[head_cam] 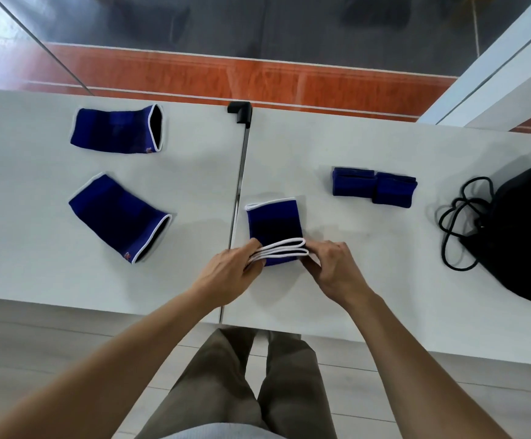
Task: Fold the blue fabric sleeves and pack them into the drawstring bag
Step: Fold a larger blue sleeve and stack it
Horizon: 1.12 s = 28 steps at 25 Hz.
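Black drawstring bag [527, 236] lies flat at the right edge of the table, its cord [454, 217] looped loose beside it, mouth not visible. Two flat sleeves [115, 129] [115, 213] wait on the left half, unfolded, well apart from the hands. Middle sleeve [275, 223] sits just right of the table seam, near end raised and doubled over. Two folded sleeves [352, 182] [394, 191] lie touching each other between the middle sleeve and the bag. Left hand [226, 274] pinches the left end of the white-trimmed near edge, fingers curled round it. Right hand [337, 270] pinches the right end the same way.

Risks, judged:
- Stretchy knit may spring open once released, so the fold needs pressing flat.
- Uneven pull from either hand would skew the fold.
- Loose cord could snag a hand or drag the bag during packing.
- Folded pair may unroll if bumped.

Surface: white table [352, 141], matte, made of two tops butted at a seam [242, 172], with a black bracket [241, 110] at the far end. Room: dark floor [257, 26] beyond, with a red-orange band [226, 77], and pale flooring under the near edge.
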### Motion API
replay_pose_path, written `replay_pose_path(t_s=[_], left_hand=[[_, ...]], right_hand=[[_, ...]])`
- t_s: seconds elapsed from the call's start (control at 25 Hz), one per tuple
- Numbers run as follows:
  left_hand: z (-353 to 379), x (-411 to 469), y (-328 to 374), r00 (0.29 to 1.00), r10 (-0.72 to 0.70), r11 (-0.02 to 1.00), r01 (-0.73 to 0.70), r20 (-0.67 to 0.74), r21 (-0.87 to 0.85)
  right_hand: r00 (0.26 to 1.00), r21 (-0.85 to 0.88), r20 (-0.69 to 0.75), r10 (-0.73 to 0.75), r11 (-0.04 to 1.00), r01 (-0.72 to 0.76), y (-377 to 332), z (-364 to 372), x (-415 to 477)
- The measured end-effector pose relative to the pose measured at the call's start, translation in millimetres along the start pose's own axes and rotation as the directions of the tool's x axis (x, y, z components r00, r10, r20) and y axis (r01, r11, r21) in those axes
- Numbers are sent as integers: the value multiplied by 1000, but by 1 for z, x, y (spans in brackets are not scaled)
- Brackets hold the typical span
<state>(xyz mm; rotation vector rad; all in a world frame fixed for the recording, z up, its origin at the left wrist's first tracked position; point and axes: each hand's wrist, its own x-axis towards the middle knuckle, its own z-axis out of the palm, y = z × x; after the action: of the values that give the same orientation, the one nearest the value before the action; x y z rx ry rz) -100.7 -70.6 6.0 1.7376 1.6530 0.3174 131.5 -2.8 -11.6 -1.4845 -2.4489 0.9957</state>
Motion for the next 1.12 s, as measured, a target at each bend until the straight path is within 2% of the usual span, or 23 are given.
replay_pose_path(t_s=[0.16, 0.2, 0.28, 0.48, 0.68, 0.84, 0.88, 0.92, 1.0, 1.04, 1.08, 1.12], left_hand=[[-13, 20, 2, 968, -252, 955, 247, -10, -164], [-14, 24, 0, 946, -325, 928, 316, -14, -196], [-13, 34, -7, 907, -420, 885, 402, -31, -235], [-7, 53, -11, 885, -450, 871, 407, -116, -276], [1, 72, -10, 824, -537, 834, 485, -181, -264], [2, 85, -3, 726, -642, 766, 590, -247, -257], [1, 84, 0, 713, -631, 776, 579, -306, -250], [2, 81, 2, 724, -549, 833, 514, -417, -204], [12, 71, 1, 781, -195, 950, 302, -593, 85], [22, 64, -1, 813, -18, 947, 200, -582, 250], [31, 57, -5, 852, 96, 921, 119, -515, 370], [39, 51, -9, 891, 132, 898, 78, -434, 434]], right_hand=[[985, 182, -36, 170, 970, -161, -5, 6, 11], [978, 198, -26, 206, 960, -197, -8, 5, 17], [977, 120, -51, 209, 972, -202, -15, 6, 26], [952, 25, -86, 295, 955, -294, -19, 15, 43], [926, -98, -83, 369, 921, -376, -21, 19, 57], [883, -180, -63, 464, 865, -468, -26, 19, 71], [874, -183, -70, 480, 856, -484, -27, 18, 73], [868, -188, -80, 489, 848, -495, -27, 17, 74], [861, -202, -102, 498, 838, -508, -28, 17, 74], [859, -205, -116, 499, 834, -512, -28, 19, 74], [858, -200, -140, 494, 835, -513, -27, 20, 74], [859, -188, -181, 479, 840, -508, -27, 21, 73]])
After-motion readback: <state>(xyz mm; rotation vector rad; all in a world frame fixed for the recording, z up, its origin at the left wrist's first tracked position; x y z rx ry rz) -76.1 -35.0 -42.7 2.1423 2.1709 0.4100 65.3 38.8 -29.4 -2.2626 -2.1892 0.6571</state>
